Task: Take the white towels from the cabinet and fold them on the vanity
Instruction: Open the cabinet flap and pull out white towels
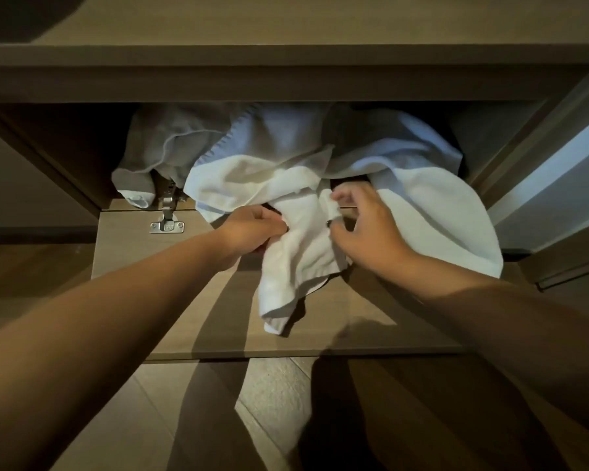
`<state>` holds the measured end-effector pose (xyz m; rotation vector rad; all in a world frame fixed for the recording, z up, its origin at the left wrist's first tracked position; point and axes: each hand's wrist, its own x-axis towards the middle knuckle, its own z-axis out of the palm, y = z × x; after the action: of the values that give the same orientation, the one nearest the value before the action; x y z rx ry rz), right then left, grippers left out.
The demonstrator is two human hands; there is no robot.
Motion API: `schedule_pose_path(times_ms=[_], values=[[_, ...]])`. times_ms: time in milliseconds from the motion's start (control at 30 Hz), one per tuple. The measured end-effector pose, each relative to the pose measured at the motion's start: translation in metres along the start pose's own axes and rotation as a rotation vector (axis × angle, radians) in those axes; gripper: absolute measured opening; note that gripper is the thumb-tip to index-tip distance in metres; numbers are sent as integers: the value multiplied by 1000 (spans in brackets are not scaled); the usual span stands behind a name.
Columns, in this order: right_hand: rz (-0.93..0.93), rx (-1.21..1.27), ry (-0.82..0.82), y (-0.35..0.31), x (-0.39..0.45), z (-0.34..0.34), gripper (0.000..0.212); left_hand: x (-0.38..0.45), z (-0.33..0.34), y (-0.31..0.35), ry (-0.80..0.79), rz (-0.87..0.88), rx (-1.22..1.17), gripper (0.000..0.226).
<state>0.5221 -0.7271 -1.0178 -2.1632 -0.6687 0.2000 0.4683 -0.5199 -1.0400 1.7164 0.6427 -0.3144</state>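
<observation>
A heap of crumpled white towels (252, 171) fills the open cabinet (65, 158) below the vanity top (286, 25). One smaller white towel (300, 253) hangs out of the heap over the folded-down cabinet door (150, 260). My left hand (252, 232) is closed on this towel's left side. On its right edge, my right hand (364, 229) pinches the towel between thumb and fingers. A larger white towel (439, 219) spills out to the right, behind my right hand. The back of the cabinet lies in shadow.
A metal hinge (166, 217) joins the folded-down door to the cabinet at the left. Wooden floor (269, 402) lies below the door's front edge. A pale panel (558, 178) stands at the right.
</observation>
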Motion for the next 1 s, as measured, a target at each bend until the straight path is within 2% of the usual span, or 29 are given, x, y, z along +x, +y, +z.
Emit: schedule_pose_path(times_ms=[100, 200, 267, 333, 400, 433, 500, 567, 633, 700, 800, 933, 1000], values=[[185, -391, 89, 17, 32, -13, 71, 6, -2, -3, 154, 30, 163, 17], [352, -733, 11, 34, 57, -34, 94, 4, 7, 0, 131, 59, 362, 28], [371, -841, -119, 44, 65, -44, 86, -1, 13, 3, 129, 129, 525, 36], [358, -904, -213, 49, 66, -47, 62, -11, 18, 9, 223, 335, 637, 45], [297, -940, -188, 48, 64, -42, 42, -17, 25, 13, 309, 550, 870, 65], [256, -913, -161, 46, 63, -40, 34, -18, 30, 15, 308, 568, 1034, 81], [184, -791, -137, 42, 59, -37, 27, -17, 40, 13, 236, 451, 1325, 108], [114, -766, -108, 42, 57, -36, 32, -11, 49, 6, 176, 378, 1509, 122], [126, -881, -99, 47, 56, -39, 52, -5, 50, -2, 177, 386, 1604, 128], [253, -970, -189, 53, 57, -46, 67, 2, 43, -3, 226, 376, 1637, 128], [338, -1001, -270, 59, 59, -52, 51, 15, 28, -1, 262, 357, 1669, 128], [136, -949, -114, 55, 61, -43, 26, 24, 19, -3, 203, 304, 1619, 130], [75, -820, -8, 48, 59, -44, 20, 24, 18, -2, 191, 297, 1619, 130]])
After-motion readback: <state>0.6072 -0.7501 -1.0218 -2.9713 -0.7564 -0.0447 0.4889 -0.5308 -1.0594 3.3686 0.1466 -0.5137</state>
